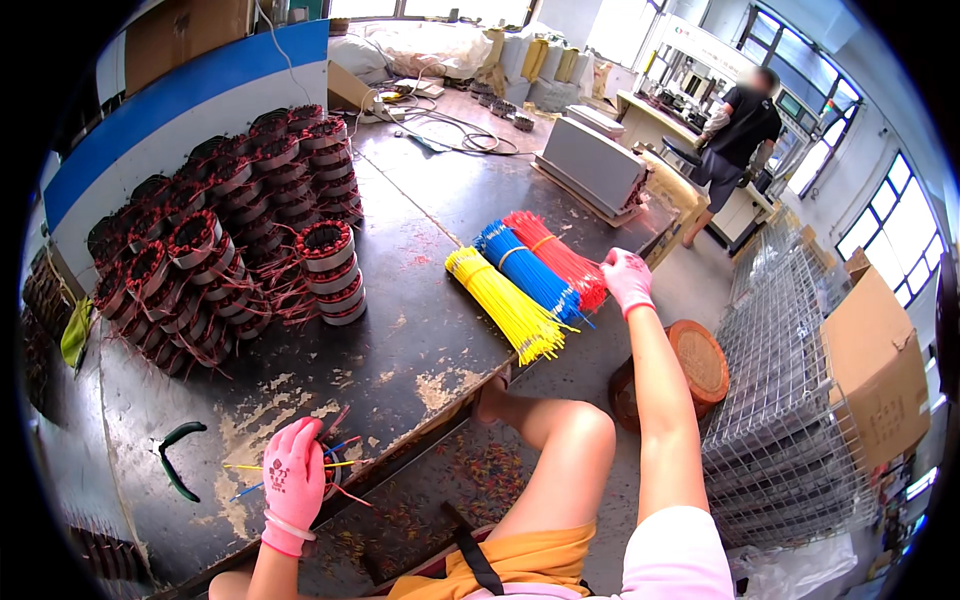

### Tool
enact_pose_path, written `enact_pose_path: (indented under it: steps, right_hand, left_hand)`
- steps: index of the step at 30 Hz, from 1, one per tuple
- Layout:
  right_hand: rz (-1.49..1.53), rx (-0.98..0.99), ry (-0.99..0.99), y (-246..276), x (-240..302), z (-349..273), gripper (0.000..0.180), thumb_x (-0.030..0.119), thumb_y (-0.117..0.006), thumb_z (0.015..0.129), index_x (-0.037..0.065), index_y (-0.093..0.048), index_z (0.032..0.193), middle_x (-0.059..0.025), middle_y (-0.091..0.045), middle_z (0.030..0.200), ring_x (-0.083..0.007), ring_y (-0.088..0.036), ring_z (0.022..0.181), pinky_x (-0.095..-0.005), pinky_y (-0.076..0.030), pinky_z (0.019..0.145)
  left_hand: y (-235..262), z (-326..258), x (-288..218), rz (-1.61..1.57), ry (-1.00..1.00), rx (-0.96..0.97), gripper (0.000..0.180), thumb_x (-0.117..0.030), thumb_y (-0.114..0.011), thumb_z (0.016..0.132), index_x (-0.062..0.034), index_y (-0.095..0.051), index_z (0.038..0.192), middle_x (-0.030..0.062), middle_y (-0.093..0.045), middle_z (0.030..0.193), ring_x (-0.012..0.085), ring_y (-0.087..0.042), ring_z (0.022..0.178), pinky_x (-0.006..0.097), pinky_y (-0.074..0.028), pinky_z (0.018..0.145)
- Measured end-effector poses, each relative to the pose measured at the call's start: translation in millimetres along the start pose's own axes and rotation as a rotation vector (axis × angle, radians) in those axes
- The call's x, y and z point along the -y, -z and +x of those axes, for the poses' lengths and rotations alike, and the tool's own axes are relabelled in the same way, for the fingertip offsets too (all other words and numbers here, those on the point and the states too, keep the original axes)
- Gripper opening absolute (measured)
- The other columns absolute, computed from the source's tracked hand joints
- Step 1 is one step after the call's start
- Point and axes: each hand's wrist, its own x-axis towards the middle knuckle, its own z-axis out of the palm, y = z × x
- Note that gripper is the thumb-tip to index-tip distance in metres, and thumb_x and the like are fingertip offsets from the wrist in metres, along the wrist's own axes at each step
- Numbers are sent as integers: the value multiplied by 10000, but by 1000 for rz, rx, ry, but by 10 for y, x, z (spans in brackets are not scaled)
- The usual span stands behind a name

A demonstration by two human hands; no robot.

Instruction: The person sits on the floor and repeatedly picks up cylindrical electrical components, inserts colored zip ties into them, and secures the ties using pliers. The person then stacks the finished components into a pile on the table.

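Note:
My left hand (293, 480), in a pink glove, rests on a wound motor coil (331, 470) at the near edge of the dark workbench (400, 330), with thin yellow, blue and red wires sticking out under the fingers. My right hand (626, 279), also gloved pink, reaches out to the red wire bundle (556, 258) and touches its near end. Beside it lie a blue wire bundle (527, 271) and a yellow wire bundle (505, 305), all fanned over the bench edge.
Stacks of wound coils (220, 230) fill the bench's left side. Green-handled pliers (176, 457) lie left of my left hand. A round wooden stool (700, 360), wire mesh baskets (790, 400) and cardboard boxes stand to the right. A person (735, 135) works at the back.

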Motion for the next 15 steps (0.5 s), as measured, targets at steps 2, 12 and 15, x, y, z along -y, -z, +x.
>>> enact_pose_path:
  steps: [2,12,15]
  right_hand:
    - [125,-12,-45,79,-269,-157,242,332,-672,881,113,-717,971,-116,-740,986,-301,-700,988,-425,-539,844]
    - [988,-52,175,784,778,-1483,75,102,-696,920,31,-715,902,8,-663,706,-52,-604,645,-235,-463,545]
    - [1132,212,568,911,1728,-2352,20,49,-736,881,40,-719,886,-49,-681,810,-97,-636,699,-266,-488,590]
  left_hand:
    - [0,3,-10,-10,1,11,263,-65,-580,937,-39,-645,1190,143,-650,1211,366,-585,1137,453,-454,1009]
    - [108,48,-163,151,-103,-196,420,-66,-635,898,-13,-566,1309,156,-601,1333,380,-539,1256,498,-404,1102]
    - [352,105,-523,268,-345,-328,568,-96,-718,845,-15,-514,1370,163,-584,1364,377,-526,1290,577,-368,1141]
